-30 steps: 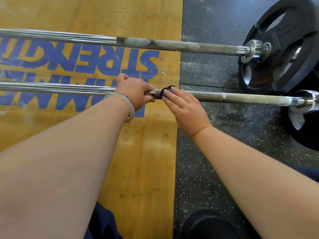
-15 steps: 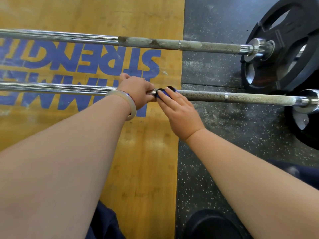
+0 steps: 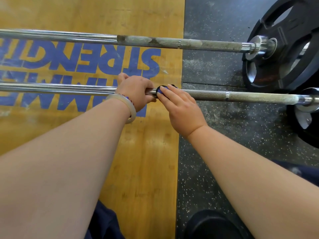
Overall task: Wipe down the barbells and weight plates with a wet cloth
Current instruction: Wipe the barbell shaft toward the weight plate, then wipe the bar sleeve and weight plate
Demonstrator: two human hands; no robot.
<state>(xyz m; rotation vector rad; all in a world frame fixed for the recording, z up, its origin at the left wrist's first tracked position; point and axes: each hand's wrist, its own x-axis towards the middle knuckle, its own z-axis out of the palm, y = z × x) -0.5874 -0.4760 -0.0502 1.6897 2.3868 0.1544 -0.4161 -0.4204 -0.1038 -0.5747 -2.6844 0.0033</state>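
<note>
Head view: your right hand (image 3: 183, 109) has slid the cloth (image 3: 159, 91) leftward along the near barbell (image 3: 241, 96) over the last second, and now it sits just beside your left hand (image 3: 138, 94), almost touching it. That left hand has barely shifted. It is a closed fist wrapped round the shaft, steadying it above the wooden platform (image 3: 138, 169). Your right fingers lie over the dark blue cloth and press it round the bar. The thumb is hidden, so you can't tell how fully it wraps.

So this stroke has run out of room: the cloth has reached the inner end of the knurling. The stretch toward the sleeve looks pale and chalky at its far end, so it probably needs another pass. The far barbell (image 3: 69, 36) shows thick chalk patches and looks unwiped, and the weight plate (image 3: 284, 49) beyond it also waits. You're early in the job, by the look of it.
</note>
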